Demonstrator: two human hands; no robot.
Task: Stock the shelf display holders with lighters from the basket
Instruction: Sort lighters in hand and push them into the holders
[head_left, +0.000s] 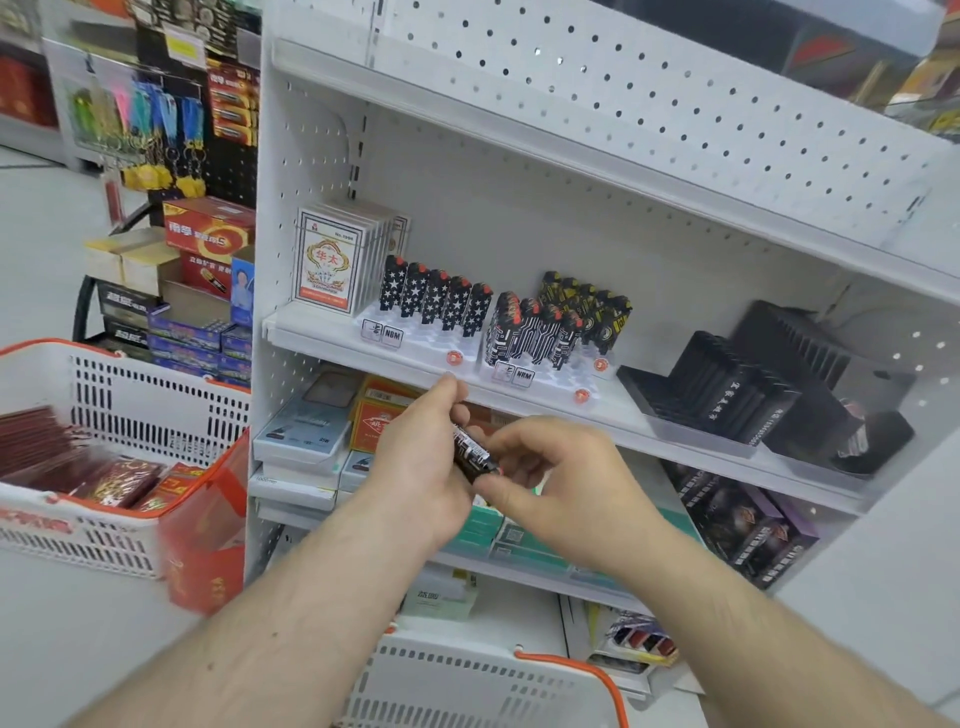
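Both my hands meet in front of the shelf edge on a small bunch of black lighters (471, 451). My left hand (415, 462) grips them from the left, and my right hand (550, 478) pinches their lower end. On the shelf above stand two white display holders. The left holder (415, 340) carries a row of star-patterned lighters (435, 300). The right holder (540, 376) carries black-and-white lighters (530, 332), with yellow-and-black ones (589, 304) behind. A white basket (467, 680) with an orange handle sits below my arms; what it holds is hidden.
A pack of playing cards (330, 262) stands left of the holders. Black stepped display trays (727, 395) fill the shelf's right side. Boxed goods sit on the shelves below. At left is another white basket (104, 467) with red packets, plus a rack of batteries and keychains.
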